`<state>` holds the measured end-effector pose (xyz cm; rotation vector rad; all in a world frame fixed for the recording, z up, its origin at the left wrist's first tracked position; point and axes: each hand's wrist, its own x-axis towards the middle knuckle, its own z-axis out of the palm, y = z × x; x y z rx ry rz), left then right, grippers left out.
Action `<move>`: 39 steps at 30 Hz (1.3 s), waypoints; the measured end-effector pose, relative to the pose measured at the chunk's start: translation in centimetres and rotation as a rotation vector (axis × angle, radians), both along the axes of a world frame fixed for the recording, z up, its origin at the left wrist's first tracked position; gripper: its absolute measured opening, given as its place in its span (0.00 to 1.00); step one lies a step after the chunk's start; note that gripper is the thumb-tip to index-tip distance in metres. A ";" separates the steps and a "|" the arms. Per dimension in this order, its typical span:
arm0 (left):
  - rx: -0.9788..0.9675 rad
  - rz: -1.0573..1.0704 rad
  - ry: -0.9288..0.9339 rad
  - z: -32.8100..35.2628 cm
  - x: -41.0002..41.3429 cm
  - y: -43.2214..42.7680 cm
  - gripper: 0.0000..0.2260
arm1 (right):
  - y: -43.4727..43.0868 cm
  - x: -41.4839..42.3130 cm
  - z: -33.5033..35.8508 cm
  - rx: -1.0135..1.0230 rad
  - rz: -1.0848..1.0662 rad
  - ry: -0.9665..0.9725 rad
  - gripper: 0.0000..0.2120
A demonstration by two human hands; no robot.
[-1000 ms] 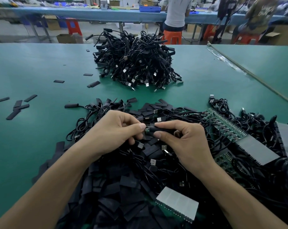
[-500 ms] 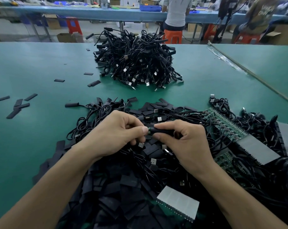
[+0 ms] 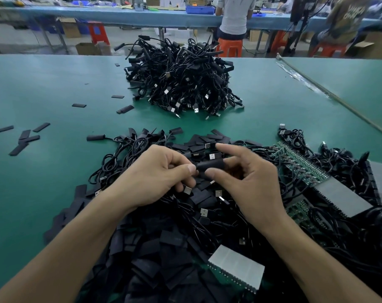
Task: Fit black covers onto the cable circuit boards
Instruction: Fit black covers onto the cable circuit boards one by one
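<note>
Your right hand [image 3: 251, 184] has raised its index finger yet still pinches the black cover [image 3: 209, 165], your left hand [image 3: 155, 173] gripping its left end; the board seems sheathed.

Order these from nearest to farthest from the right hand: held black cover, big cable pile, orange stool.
1. black cover, at the right hand's thumb.
2. cable pile, ahead on the table.
3. orange stool, beyond the table.
</note>
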<state>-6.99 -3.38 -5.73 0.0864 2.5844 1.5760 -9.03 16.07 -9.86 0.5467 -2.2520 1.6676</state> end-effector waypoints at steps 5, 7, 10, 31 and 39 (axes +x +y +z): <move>0.034 0.060 0.014 -0.4 0.0 0.3 0.08 | 0.0 -0.4 0.1 -0.135 -0.062 -0.052 0.11; 0.030 0.062 0.028 -0.6 0.0 0.5 0.08 | 0.0 -0.4 0.1 -0.137 -0.042 -0.066 0.11; 0.017 0.071 0.054 -0.8 0.0 0.6 0.09 | 0.0 -0.4 0.2 -0.137 -0.024 -0.069 0.11; -0.432 0.237 0.370 -0.1 -0.1 -0.7 0.16 | 0.0 -0.3 0.8 -0.373 0.017 -0.134 0.09; -0.700 0.507 0.279 -1.3 -1.4 -3.4 0.24 | -0.3 -0.2 0.2 -0.140 -0.018 -0.086 0.09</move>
